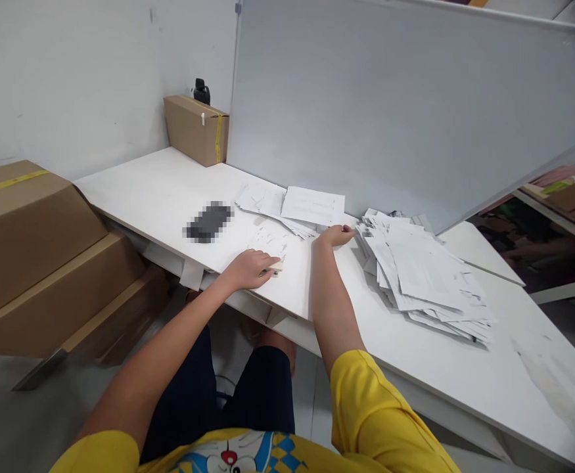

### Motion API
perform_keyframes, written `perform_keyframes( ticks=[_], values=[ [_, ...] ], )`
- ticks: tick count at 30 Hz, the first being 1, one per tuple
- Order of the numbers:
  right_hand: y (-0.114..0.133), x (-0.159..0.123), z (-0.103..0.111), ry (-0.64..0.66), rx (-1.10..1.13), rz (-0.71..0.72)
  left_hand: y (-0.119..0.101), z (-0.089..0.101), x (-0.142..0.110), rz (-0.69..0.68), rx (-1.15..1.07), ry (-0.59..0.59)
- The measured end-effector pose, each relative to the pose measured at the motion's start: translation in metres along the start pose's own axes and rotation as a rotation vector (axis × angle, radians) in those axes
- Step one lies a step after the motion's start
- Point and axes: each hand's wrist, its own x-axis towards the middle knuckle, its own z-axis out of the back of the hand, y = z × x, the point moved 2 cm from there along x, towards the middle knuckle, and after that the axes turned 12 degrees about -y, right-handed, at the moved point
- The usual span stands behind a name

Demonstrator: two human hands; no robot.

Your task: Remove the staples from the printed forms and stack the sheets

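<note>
My left hand (252, 268) is at the front edge of the white table, its fingers closed over a small pale flat object (278, 266) whose kind I cannot make out. Just beyond it, small dark marks or scraps (267, 242) dot the tabletop. My right hand (335, 235) is curled closed between two lots of paper; what is in its fingers, if anything, is hidden. Left of it lie spread white sheets (313, 205). A large untidy pile of white papers (422, 269) lies to its right.
A blurred-out dark object (209, 222) lies on the white table (139, 187). At the back corner stands a cardboard box (196, 128) with a black item (201, 92) behind it. Stacked cartons (31, 243) flank the table's left side. A whiteboard panel (390, 105) leans behind the papers.
</note>
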Motion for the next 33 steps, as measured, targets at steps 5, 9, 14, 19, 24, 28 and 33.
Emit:
perform_keyframes(
  ticks=[5, 9, 14, 19, 24, 28, 33],
  values=[
    [0.002, -0.003, -0.004, 0.064, -0.006, 0.074, -0.001, 0.001, 0.001, 0.003, -0.007, -0.002],
    [0.008, -0.011, -0.008, 0.202, -0.011, 0.220, 0.000, 0.000, 0.001, -0.003, -0.016, -0.009],
    [0.014, -0.024, -0.009, 0.465, -0.021, 0.388, 0.001, 0.000, 0.001, 0.000, -0.020, -0.010],
    [0.019, -0.037, -0.012, 0.714, -0.154, 0.675, 0.002, 0.000, 0.002, 0.002, -0.017, 0.000],
    [0.019, -0.045, -0.017, 0.844, -0.243, 0.843, 0.001, 0.000, 0.003, -0.003, 0.000, -0.014],
    [0.017, -0.046, -0.021, 0.826, -0.331, 0.889, 0.001, 0.000, 0.003, -0.009, 0.005, -0.016],
    [0.017, -0.046, -0.022, 0.841, -0.306, 0.892, 0.002, 0.000, 0.002, -0.005, -0.006, -0.010]
  ],
)
